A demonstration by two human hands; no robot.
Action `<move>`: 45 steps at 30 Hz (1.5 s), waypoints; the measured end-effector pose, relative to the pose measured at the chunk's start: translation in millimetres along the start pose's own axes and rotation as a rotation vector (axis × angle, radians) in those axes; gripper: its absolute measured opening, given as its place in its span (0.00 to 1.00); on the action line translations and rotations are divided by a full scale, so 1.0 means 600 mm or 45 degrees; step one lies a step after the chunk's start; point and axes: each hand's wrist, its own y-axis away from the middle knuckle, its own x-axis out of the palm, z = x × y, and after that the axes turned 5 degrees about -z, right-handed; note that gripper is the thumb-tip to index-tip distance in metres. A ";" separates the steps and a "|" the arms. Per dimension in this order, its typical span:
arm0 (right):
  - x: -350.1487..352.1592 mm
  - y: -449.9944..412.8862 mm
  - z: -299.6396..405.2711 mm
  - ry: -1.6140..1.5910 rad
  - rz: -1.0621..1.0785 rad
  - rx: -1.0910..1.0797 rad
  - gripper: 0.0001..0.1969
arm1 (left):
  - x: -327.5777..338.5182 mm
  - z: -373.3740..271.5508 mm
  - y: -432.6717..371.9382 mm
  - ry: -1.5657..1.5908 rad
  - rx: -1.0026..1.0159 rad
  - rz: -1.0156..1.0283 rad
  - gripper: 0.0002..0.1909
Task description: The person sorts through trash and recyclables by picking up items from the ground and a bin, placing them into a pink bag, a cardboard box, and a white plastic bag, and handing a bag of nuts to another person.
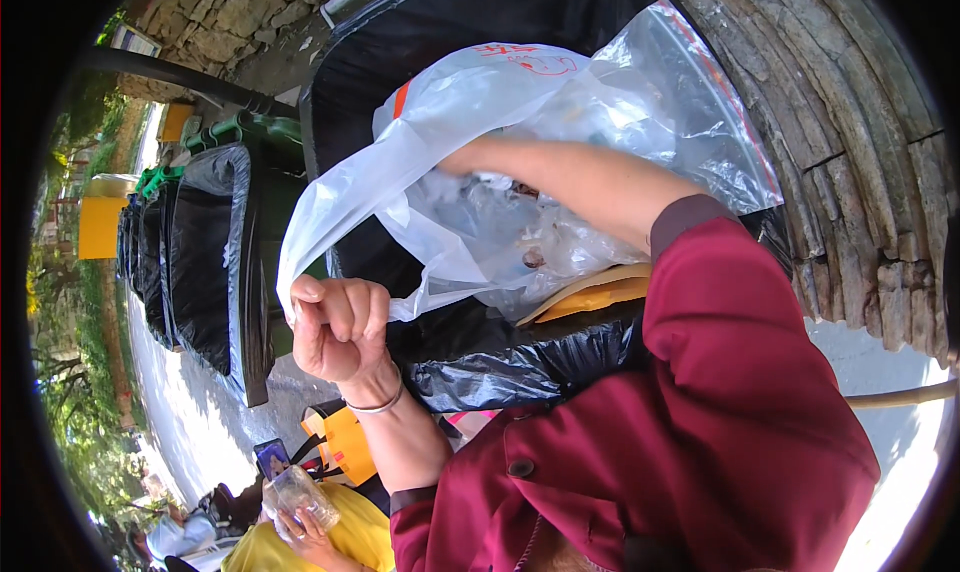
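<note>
My left hand [341, 324] is closed on the gathered edge of a translucent white plastic bag [442, 114] that bears red print. The bag stretches over a large bin lined with a black bin bag [517, 373]. My right hand [469, 155] reaches inside the white bag; its fingers are blurred and partly hidden, so its grip cannot be told. Crumpled clear plastic and small brown scraps [534, 258] lie in the bag below my forearm. A clear zip bag with a red-striped edge [697, 106] lies at the right. An orange-and-brown paper item [600, 290] rests by the bin's near rim.
More black-lined bins [206, 257], one with a green body, stand at the left. A layered stone wall [847, 136] borders the bin on the right. At the lower left, a person in yellow holds a clear plastic container [300, 501] and a phone near an orange bag [346, 441].
</note>
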 end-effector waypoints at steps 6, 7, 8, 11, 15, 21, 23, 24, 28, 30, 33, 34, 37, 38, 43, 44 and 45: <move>0.054 -0.036 -0.150 0.219 -0.452 0.097 0.20 | -0.001 0.001 0.002 0.012 0.010 -0.003 0.11; 0.066 -0.037 -0.159 0.247 -0.498 0.108 0.21 | 0.002 0.000 0.003 0.022 0.007 -0.003 0.11; 0.074 -0.045 -0.167 0.263 -0.529 0.107 0.21 | 0.007 0.000 0.001 0.023 0.005 0.007 0.11; 0.073 -0.044 -0.169 0.317 -0.559 0.091 0.23 | 0.010 0.003 -0.003 0.037 -0.008 -0.014 0.11; -0.009 -0.010 -0.054 0.368 -0.090 0.143 0.29 | 0.000 -0.004 0.010 0.051 0.003 -0.096 0.11; -0.145 0.037 0.025 0.094 0.171 0.052 0.28 | 0.013 -0.001 -0.004 0.133 -0.008 -0.085 0.12; -0.180 0.064 0.054 -0.012 0.455 0.303 0.37 | 0.011 0.000 -0.008 0.087 -0.001 -0.107 0.12; -0.204 0.078 0.086 0.143 0.466 0.219 0.41 | 0.006 0.002 -0.008 0.091 0.000 -0.128 0.11; -0.260 0.155 0.156 -0.044 0.532 0.436 0.47 | 0.003 0.002 -0.011 -0.038 -0.006 -0.275 0.10; -0.273 0.195 0.147 -0.049 0.473 0.289 0.44 | 0.010 0.001 -0.006 -0.302 0.009 -0.521 0.09; -0.303 0.265 0.170 0.168 0.397 0.125 0.37 | 0.040 -0.009 0.014 -0.885 0.215 -0.825 0.18; -0.313 0.291 0.176 0.184 0.403 0.124 0.37 | 0.054 -0.009 0.021 -1.114 0.459 -0.764 0.20; -0.330 0.348 0.202 0.489 -0.006 -0.217 0.32 | 0.112 -0.025 0.074 -1.489 0.926 -0.476 0.25; -0.337 0.358 0.217 0.600 -0.029 -0.343 0.32 | 0.132 -0.030 0.097 -1.562 0.794 -0.266 0.24; -0.315 0.385 0.276 0.746 -0.108 -0.697 0.28 | 0.169 0.010 0.139 -1.929 0.011 0.192 0.32; -0.311 0.383 0.281 0.755 -0.107 -0.723 0.27 | 0.168 0.008 0.148 -1.939 0.015 0.166 0.32; -0.306 0.381 0.282 0.750 -0.095 -0.739 0.27 | 0.167 0.007 0.158 -1.859 0.020 0.087 0.32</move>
